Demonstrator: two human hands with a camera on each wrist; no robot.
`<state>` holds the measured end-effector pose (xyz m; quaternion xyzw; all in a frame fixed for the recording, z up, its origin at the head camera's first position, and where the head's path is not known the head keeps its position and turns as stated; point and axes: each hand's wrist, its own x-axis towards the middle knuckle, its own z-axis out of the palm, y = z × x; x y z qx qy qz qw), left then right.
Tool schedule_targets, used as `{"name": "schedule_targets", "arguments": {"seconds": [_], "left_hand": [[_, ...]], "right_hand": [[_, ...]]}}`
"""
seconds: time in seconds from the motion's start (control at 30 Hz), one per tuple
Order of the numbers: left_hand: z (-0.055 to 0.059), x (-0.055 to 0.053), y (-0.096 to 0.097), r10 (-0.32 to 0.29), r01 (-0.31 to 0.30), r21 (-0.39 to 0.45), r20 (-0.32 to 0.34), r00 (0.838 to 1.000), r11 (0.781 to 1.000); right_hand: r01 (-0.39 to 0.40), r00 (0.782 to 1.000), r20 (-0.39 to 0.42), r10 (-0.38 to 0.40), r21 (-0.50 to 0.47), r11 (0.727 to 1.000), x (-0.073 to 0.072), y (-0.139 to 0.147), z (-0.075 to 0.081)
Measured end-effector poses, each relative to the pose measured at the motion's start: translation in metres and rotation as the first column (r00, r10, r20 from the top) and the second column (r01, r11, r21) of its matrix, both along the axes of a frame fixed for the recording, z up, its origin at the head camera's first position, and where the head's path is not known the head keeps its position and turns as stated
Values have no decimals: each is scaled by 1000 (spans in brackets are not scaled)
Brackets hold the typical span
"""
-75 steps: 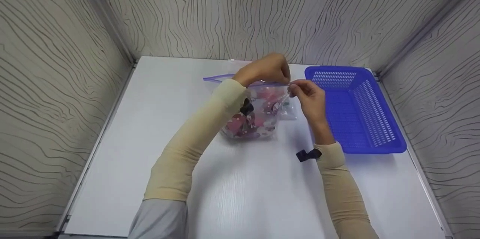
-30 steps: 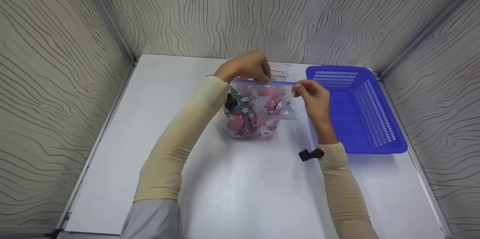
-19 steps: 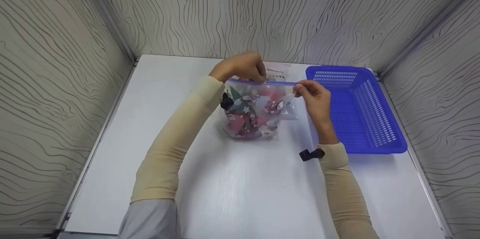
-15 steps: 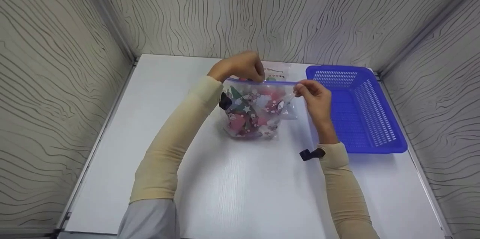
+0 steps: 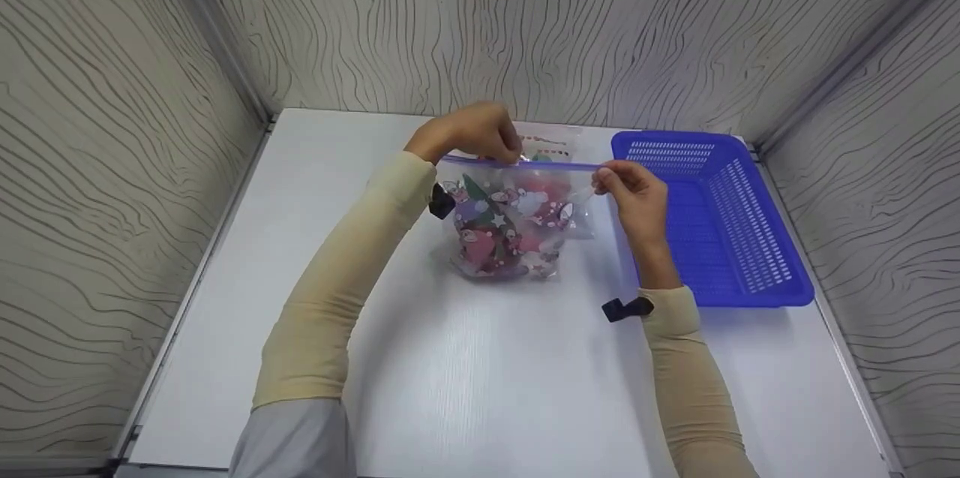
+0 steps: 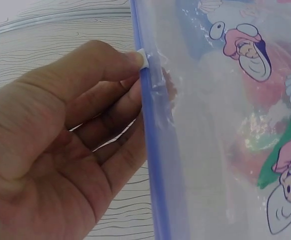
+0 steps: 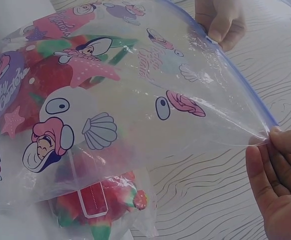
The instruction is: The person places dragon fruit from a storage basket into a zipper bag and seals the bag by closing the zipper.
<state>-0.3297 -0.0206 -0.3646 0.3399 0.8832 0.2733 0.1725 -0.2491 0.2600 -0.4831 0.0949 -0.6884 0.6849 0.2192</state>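
A clear zip bag printed with cartoon shells and stars stands on the white table, with red and green things inside. Along its top runs a purple zip strip. My left hand pinches the small white slider between thumb and fingers, partway along the strip. At the bag's right top corner, my right hand pinches the film and the strip's end, pulling the edge taut. What exactly the bag contains is blurred by the printed film.
Behind the zip bag lies another clear packet with red and green contents, partly hidden. A blue perforated basket stands to the right, close to my right forearm. Wood-patterned panels enclose the table at the back and sides.
My left hand has slid leftward along the zip strip from near the right corner. The strip now lies straight. My right hand keeps its hold, shifted slightly right.
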Motion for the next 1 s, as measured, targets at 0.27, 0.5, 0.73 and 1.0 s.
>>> {"name": "schedule_targets", "arguments": {"seconds": [0.27, 0.5, 0.73, 1.0], "left_hand": [[0, 1, -4, 50, -50, -30, 14, 999, 998], [1, 2, -10, 67, -66, -30, 23, 997, 997], [0, 2, -16, 44, -44, -20, 10, 999, 999], [-2, -2, -25, 18, -18, -19, -13, 1000, 1000]], "right_hand": [[13, 1000, 11, -13, 1, 1000, 0, 4, -2], [31, 999, 19, -31, 25, 999, 1, 7, -3], [53, 998, 42, -55, 54, 997, 3, 9, -3], [48, 999, 8, -48, 21, 999, 2, 10, -2]]}}
